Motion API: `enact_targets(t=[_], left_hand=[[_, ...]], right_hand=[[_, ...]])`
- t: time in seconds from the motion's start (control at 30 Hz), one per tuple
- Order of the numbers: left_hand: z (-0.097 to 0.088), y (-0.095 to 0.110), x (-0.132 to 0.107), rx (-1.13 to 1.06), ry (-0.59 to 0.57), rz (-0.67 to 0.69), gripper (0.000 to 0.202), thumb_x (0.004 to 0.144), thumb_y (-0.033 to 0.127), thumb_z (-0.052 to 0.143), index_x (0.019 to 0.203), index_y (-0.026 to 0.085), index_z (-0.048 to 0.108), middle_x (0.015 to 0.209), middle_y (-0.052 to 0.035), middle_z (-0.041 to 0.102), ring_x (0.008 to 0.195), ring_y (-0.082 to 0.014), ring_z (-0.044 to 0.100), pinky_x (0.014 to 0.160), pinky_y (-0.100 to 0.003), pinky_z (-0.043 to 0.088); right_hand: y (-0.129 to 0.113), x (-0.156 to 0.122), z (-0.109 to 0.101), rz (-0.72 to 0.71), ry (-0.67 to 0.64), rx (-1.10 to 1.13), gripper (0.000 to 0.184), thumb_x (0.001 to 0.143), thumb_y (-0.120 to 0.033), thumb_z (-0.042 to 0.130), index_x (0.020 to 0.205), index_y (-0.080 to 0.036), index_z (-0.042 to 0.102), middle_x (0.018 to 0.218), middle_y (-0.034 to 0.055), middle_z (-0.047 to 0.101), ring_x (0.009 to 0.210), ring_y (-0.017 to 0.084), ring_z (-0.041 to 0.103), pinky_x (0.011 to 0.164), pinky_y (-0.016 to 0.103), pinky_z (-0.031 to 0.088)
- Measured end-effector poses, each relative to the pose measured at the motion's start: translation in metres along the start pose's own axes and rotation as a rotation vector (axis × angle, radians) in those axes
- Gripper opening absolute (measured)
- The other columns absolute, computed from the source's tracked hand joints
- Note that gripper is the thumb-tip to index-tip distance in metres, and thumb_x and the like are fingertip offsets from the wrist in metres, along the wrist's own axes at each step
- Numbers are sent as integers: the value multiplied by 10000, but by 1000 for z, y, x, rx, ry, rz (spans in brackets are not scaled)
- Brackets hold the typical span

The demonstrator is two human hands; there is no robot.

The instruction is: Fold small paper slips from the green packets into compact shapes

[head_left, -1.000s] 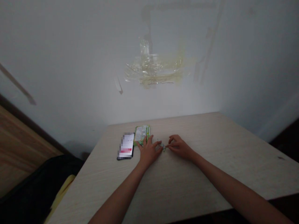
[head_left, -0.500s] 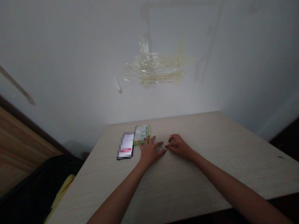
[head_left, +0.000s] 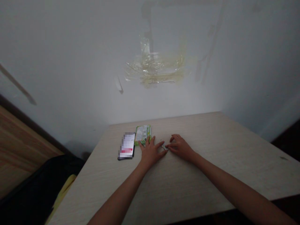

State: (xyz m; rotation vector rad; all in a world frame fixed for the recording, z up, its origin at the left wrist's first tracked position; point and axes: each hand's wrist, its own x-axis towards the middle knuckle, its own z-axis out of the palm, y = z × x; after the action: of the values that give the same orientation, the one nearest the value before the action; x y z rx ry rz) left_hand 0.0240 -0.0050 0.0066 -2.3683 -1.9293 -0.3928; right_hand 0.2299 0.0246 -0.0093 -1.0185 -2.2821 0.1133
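Note:
My left hand (head_left: 151,153) lies spread on the table, its fingers apart. Some of its fingertips rest at the lower edge of a green and white packet (head_left: 142,132). Between its thumb and index finger lies a small, thin, wiry thing (head_left: 163,147), too small to name. From the other side my right hand (head_left: 180,147) meets that spot, its thumb and index finger pinched together at the thing's right end. What sits in the pinch is mostly hidden. The other fingers of my right hand are curled.
A phone (head_left: 127,146) with a lit, blurred screen lies left of the packet. The pale wooden table (head_left: 199,187) meets a wall (head_left: 82,62) with peeling clear tape (head_left: 154,67). Dark and yellow cloth (head_left: 63,193) is at the lower left, beside a wooden panel (head_left: 18,140).
The view has shifted very slightly. Both hands keep almost the same place and pose around the small thing.

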Motion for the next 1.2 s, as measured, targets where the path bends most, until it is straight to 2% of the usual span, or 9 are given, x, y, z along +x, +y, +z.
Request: enact_targets(t=[0.47, 0.67, 0.9, 1.2], left_hand=[[-5, 1, 0, -53, -23, 11, 527, 783, 719, 469, 1262, 509, 533, 1491, -23, 395, 1404, -389, 212, 1029, -746, -51], [-4, 2, 0, -49, -6, 23, 509, 785, 703, 483, 1256, 516, 535, 1481, -1, 412, 1393, -402, 228, 1025, -752, -65], [-3, 1, -3, -35, 35, -3, 542, 775, 718, 483, 1259, 483, 546, 1505, -12, 375, 1406, -371, 209, 1045, -732, -49], [-7, 0, 2, -44, -36, 33, 510, 785, 717, 465, 1243, 510, 547, 1512, 24, 372, 1400, -404, 214, 1007, -774, -54]], right_hand=[[-2, 3, 0, 63, -41, -90, 202, 886, -352, 597, 1029, -325, 737, 1012, 78, 560, 1005, 214, 495, 882, 359, 416], [-4, 7, 2, 109, -44, -150, 206, 889, -367, 592, 1035, -331, 733, 1016, 80, 552, 988, 215, 491, 839, 345, 412], [-2, 7, 4, 126, -53, -150, 206, 885, -363, 602, 1054, -363, 720, 1016, 71, 545, 994, 214, 489, 847, 350, 407], [-7, 9, 5, 168, -55, -233, 241, 898, -389, 580, 1113, -397, 687, 1033, 82, 540, 1022, 242, 484, 813, 362, 403]])
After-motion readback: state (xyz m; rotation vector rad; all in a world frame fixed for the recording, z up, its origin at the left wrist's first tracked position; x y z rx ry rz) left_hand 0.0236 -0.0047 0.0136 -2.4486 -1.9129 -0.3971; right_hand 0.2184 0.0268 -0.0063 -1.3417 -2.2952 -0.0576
